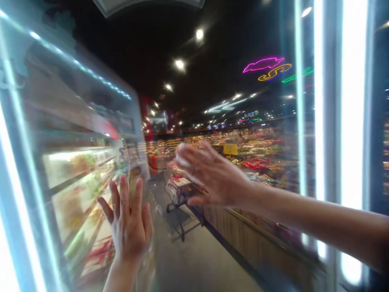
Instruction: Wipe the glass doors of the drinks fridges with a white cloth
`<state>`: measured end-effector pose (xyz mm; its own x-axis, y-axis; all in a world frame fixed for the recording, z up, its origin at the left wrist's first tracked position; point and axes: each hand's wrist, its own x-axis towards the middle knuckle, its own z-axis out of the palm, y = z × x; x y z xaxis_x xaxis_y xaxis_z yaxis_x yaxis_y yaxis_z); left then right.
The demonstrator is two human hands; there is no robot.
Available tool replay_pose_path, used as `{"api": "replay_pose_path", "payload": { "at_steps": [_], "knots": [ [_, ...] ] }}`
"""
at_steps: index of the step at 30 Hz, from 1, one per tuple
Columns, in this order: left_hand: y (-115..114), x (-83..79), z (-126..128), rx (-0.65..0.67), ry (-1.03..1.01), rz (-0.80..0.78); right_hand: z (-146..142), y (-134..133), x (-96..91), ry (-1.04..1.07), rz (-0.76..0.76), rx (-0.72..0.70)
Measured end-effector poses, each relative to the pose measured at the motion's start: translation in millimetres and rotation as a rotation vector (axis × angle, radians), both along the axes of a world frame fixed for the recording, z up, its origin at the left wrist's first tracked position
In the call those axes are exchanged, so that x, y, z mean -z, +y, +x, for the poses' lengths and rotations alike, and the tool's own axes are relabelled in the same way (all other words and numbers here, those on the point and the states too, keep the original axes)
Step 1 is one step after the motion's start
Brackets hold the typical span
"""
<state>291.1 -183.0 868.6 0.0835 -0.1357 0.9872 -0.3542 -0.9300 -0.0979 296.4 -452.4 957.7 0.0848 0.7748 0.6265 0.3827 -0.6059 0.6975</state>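
Observation:
My left hand (129, 221) is raised with its fingers spread, palm flat against or very near the glass door (75, 134) of a lit refrigerated case on the left. My right hand (209, 172) reaches leftward across the middle of the view, fingers stretched out, with something small and white (182, 160) at its fingertips; motion blur hides whether it is held. Shelves of packaged food (82, 190) show behind the glass.
A shopping cart (179, 192) stands in the aisle ahead. A long wood-fronted display of goods (258, 162) runs along the right. Bright vertical light strips of a glass door (352, 121) stand at the far right. Neon signs (267, 67) hang overhead.

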Motion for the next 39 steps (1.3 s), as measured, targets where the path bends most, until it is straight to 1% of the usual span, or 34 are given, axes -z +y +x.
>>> {"api": "replay_pose_path", "payload": {
  "at_steps": [1,2,3,4,5,7,8,9,10,13,14,15,16,19,20,21,22,25,26,27,28,30,31,32,33,34,36,37,38,39],
  "knots": [
    [6.3,-0.2,-0.1,0.005,0.003,0.0,1.7,5.8,-17.2,-0.018,0.112,0.03],
    [11.7,-0.4,-0.9,0.013,0.01,0.005,2.9,14.2,-27.6,-0.031,0.185,0.046],
    [16.4,-0.7,-2.4,0.02,0.015,0.011,3.7,25.2,-29.7,-0.032,0.205,0.048],
    [20.9,-1.3,-4.5,0.026,0.017,0.018,4.0,38.2,-24.0,-0.023,0.167,0.032],
    [25.6,-2.1,-7.0,0.028,0.018,0.02,4.1,52.2,-13.1,-0.01,0.08,0.0],
    [38.0,-4.9,-12.4,0.024,0.002,0.008,4.5,78.7,9.0,0.013,-0.151,-0.071],
    [46.1,-6.9,-14.8,0.023,-0.012,-0.003,5.1,89.5,12.9,0.021,-0.223,-0.086],
    [55.4,-9.2,-16.8,0.025,-0.029,-0.017,6.2,98.3,9.3,0.023,-0.235,-0.084],
    [65.8,-11.6,-18.2,0.027,-0.043,-0.025,7.6,105.3,-1.1,0.022,-0.194,-0.068],
    [98.0,-17.4,-19.7,0.024,-0.05,-0.042,11.1,123.6,-44.8,0.003,0.075,0.03],
    [107.9,-18.2,-19.7,0.021,-0.043,-0.047,11.5,131.2,-51.6,-0.009,0.114,0.042],
    [117.0,-18.5,-19.5,0.018,-0.034,-0.049,11.4,140.1,-51.0,-0.018,0.1,0.036],
    [125.2,-18.1,-19.3,0.014,-0.025,-0.051,11.2,150.1,-43.4,-0.022,0.038,0.011],
    [145.0,-14.6,-18.5,0.003,-0.012,-0.052,10.8,179.8,-8.8,-0.018,-0.265,-0.105],
    [150.1,-13.2,-18.3,0.001,-0.014,-0.052,11.4,187.7,-5.0,-0.017,-0.324,-0.115],
    [154.5,-11.9,-18.1,-0.002,-0.022,-0.052,12.4,194.3,-8.6,-0.019,-0.336,-0.106],
    [158.2,-10.6,-17.9,-0.002,-0.032,-0.051,13.6,199.8,-19.1,-0.024,-0.304,-0.084],
    [166.2,-7.5,-17.5,0.008,-0.046,-0.053,15.9,215.4,-63.7,-0.047,-0.066,0.002],
    [168.1,-6.5,-17.4,0.017,-0.042,-0.061,15.5,221.6,-71.7,-0.053,-0.015,0.014],
    [169.9,-5.5,-17.3,0.03,-0.036,-0.069,14.5,228.4,-73.0,-0.054,-0.012,0.016],
    [171.6,-4.4,-17.3,0.047,-0.031,-0.075,13.0,235.3,-68.0,-0.05,-0.061,0.006],
    [174.9,-2.2,-17.5,0.079,-0.032,-0.08,9.9,247.6,-50.0,-0.027,-0.265,-0.035],
    [176.5,-1.1,-17.8,0.089,-0.033,-0.078,9.1,252.2,-44.0,-0.016,-0.367,-0.049],
    [177.9,-0.2,-18.1,0.092,-0.034,-0.079,9.3,255.3,-43.9,-0.01,-0.427,-0.051],
    [179.0,0.7,-18.4,0.088,-0.035,-0.078,10.5,257.1,-50.8,-0.015,-0.43,-0.043],
    [179.9,1.6,-18.7,0.08,-0.036,-0.08,12.5,258.1,-64.1,-0.031,-0.378,-0.029],
    [180.6,3.3,-18.7,0.066,-0.033,-0.082,17.1,260.2,-97.9,-0.067,-0.173,0.011],
    [180.6,4.2,-18.6,0.06,-0.032,-0.082,18.6,262.5,-110.8,-0.079,-0.069,0.024],
    [180.5,5.1,-18.3,0.057,-0.03,-0.083,19.1,266.4,-116.5,-0.087,-0.005,0.028],
    [180.2,5.9,-18.1,0.055,-0.028,-0.089,18.3,271.5,-113.6,-0.088,-0.002,0.023]
  ]
}}
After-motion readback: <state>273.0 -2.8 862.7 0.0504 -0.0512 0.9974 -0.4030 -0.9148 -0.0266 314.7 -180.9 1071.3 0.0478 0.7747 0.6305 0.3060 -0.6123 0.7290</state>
